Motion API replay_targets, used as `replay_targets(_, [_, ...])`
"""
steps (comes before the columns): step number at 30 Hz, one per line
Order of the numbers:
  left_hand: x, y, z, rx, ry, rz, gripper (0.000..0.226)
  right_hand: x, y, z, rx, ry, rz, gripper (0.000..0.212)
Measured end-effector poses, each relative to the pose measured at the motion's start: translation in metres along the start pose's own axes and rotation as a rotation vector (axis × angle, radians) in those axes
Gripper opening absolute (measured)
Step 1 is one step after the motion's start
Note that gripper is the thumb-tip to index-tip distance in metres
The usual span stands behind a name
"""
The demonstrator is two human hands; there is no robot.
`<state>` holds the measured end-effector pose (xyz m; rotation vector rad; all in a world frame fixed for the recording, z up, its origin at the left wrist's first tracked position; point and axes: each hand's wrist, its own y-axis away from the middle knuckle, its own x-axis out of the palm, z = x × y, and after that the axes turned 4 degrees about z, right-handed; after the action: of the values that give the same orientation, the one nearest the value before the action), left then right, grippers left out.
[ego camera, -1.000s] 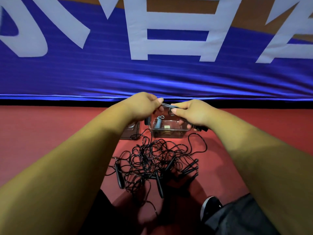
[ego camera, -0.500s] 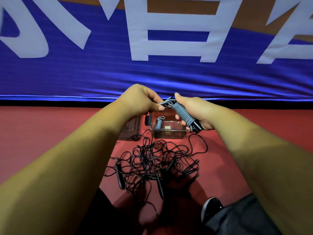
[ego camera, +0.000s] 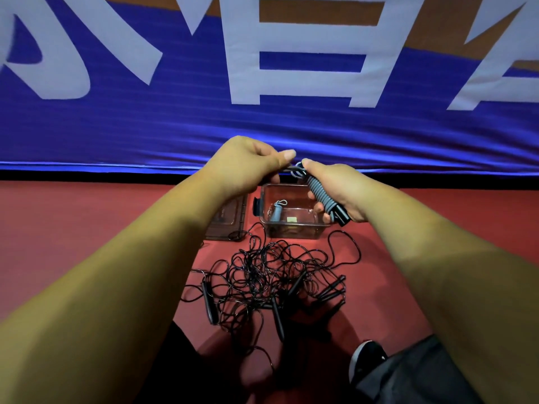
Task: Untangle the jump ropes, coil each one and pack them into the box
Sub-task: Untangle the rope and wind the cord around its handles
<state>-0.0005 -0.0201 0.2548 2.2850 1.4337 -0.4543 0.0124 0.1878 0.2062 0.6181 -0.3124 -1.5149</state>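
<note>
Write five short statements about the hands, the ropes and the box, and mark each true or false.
1. The right hand grips a grey coiled rope. True.
2. The clear box on the floor is empty. False: one grey coiled bundle lies in it.
3. A tangle of black ropes lies on the floor, on the person's side of the box. True.
4. The box is closed. False: its lid lies on the floor to its left.
5. The left hand rests on the floor. False: it is raised and pinches the loose end of the grey coiled rope, beside the right hand.
</note>
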Motion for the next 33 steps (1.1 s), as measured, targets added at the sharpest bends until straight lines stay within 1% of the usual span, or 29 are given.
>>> replay_targets(2, [-0.003, 0.000, 0.001, -0.028, 0.056, 0.049, 0.033, -0.001, 0.000, 0.001, -0.005, -0.016, -0.004, 0.051])
replay_targets(4, [-0.006, -0.002, 0.004, -0.068, 0.163, 0.122, 0.018, -0.002, -0.001, 0.001, -0.003, -0.021, 0.002, 0.054])
replay_targets(6, [-0.007, -0.004, 0.009, -0.106, 0.262, 0.186, 0.012, -0.002, -0.001, 0.002, -0.002, -0.034, 0.017, 0.053])
replay_targets(7, [-0.007, -0.005, 0.011, -0.128, 0.270, 0.206, 0.011, -0.002, 0.000, 0.002, -0.002, -0.039, 0.027, 0.051])
replay_targets(15, [0.005, -0.008, 0.027, -0.328, -0.104, 0.294, 0.025, 0.010, 0.007, 0.005, -0.025, -0.066, 0.145, 0.049])
replay_targets(16, [0.006, -0.010, 0.030, -0.330, -0.159, 0.287, 0.027, 0.011, 0.008, 0.006, -0.035, -0.065, 0.162, 0.047])
replay_targets(18, [0.006, -0.010, 0.032, -0.275, -0.272, 0.298, 0.030, 0.012, 0.009, 0.007, -0.048, -0.081, 0.199, 0.040])
replay_targets(19, [0.005, -0.008, 0.029, -0.251, -0.259, 0.332, 0.033, 0.011, 0.010, 0.007, -0.050, -0.097, 0.206, 0.036])
replay_targets(21, [0.005, -0.006, 0.026, -0.257, -0.065, 0.404, 0.044, 0.005, 0.010, 0.007, -0.052, -0.127, 0.201, 0.034])
replay_targets(23, [0.002, -0.009, 0.027, -0.270, 0.160, 0.387, 0.056, -0.001, 0.009, 0.007, -0.051, -0.138, 0.197, 0.037])
replay_targets(24, [0.001, -0.012, 0.029, -0.259, 0.230, 0.367, 0.056, -0.003, 0.009, 0.006, -0.048, -0.142, 0.196, 0.039])
replay_targets(26, [0.000, -0.017, 0.032, -0.235, 0.280, 0.334, 0.046, -0.004, 0.008, 0.006, -0.040, -0.153, 0.195, 0.043])
replay_targets(29, [0.001, -0.019, 0.033, -0.289, 0.335, 0.288, 0.029, -0.002, 0.006, 0.004, -0.032, -0.170, 0.201, 0.046])
replay_targets(33, [0.005, -0.019, 0.034, -0.336, 0.439, 0.334, 0.017, -0.002, 0.007, 0.005, -0.024, -0.169, 0.217, 0.044])
